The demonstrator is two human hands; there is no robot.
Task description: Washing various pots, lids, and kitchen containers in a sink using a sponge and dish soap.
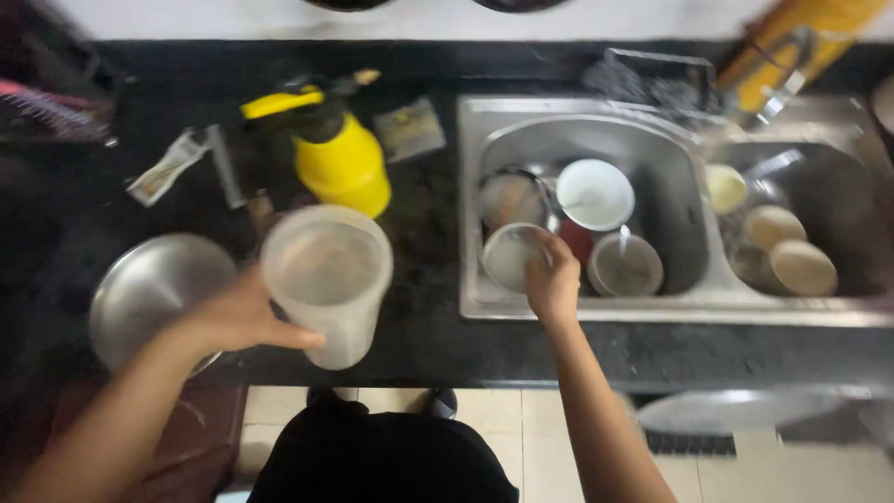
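From the head camera, a translucent plastic jug (pixel 327 282) is grasped by the left hand (pixel 244 317), whose fingers are wrapped round its lower side; the jug is held above the black desk (pixel 428 326), to the left of the steel sink (pixel 484 298). The right hand (pixel 551 279) is reached over the sink's front rim, and its fingers are closed on the edge of a small steel bowl (pixel 510 256) inside the left basin. In that basin about four further vessels are counted: one steel plate (pixel 510 197), one white bowl (pixel 595 193), one grey bowl (pixel 626 265) and what may be one red cup (pixel 577 237), though blur makes this uncertain. In the right basin three pale bowls (pixel 773 226) and one ladle-like utensil (pixel 773 166) are seen. One dark scrubbing pad (pixel 652 88) is lodged behind the sink. To the sink's left one yellow spray bottle (pixel 340 158) is stood, with one sachet (pixel 410 129) just beside it. Further left one steel pan (pixel 154 293) is rested on the desk, near one crumpled packet (pixel 168 168).
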